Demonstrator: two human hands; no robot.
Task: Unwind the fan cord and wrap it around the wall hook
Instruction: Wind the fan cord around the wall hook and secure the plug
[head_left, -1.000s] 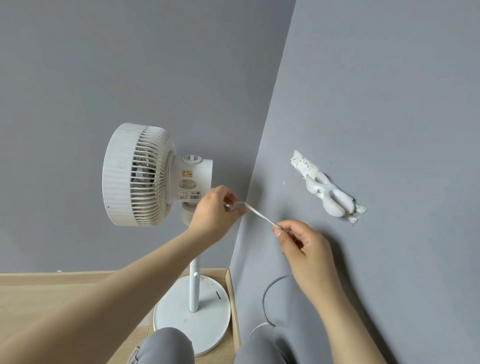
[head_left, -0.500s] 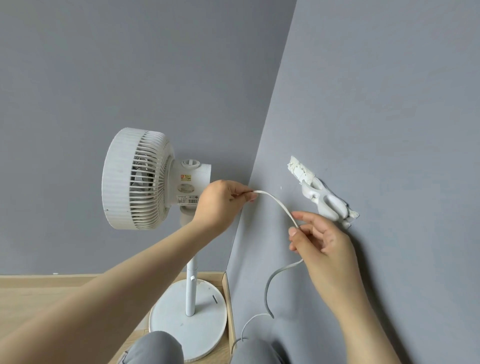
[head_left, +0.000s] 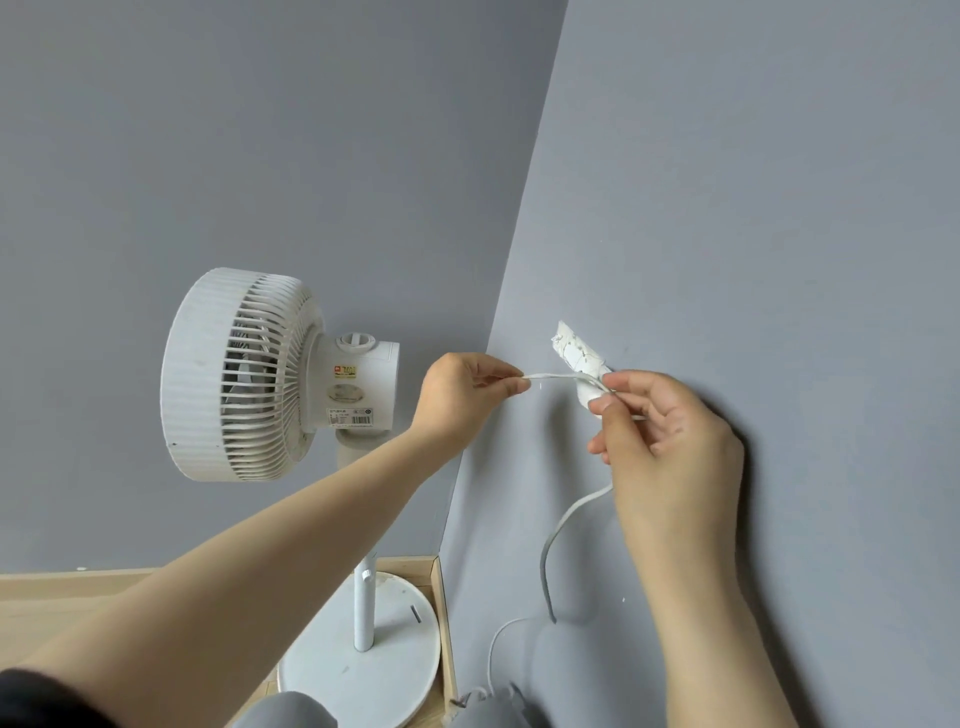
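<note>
At the centre of the frame the left hand pinches the white fan cord between thumb and fingertips, and the right hand, centre right, grips the same cord just in front of the wall hook. The short stretch between the hands runs nearly level across the lower part of the white hook on the grey wall, while the rest of the cord hangs from the right hand in a curve toward the bottom of the frame. The white pedestal fan stands at centre left on its round base, in the corner on the wooden floor.
</note>
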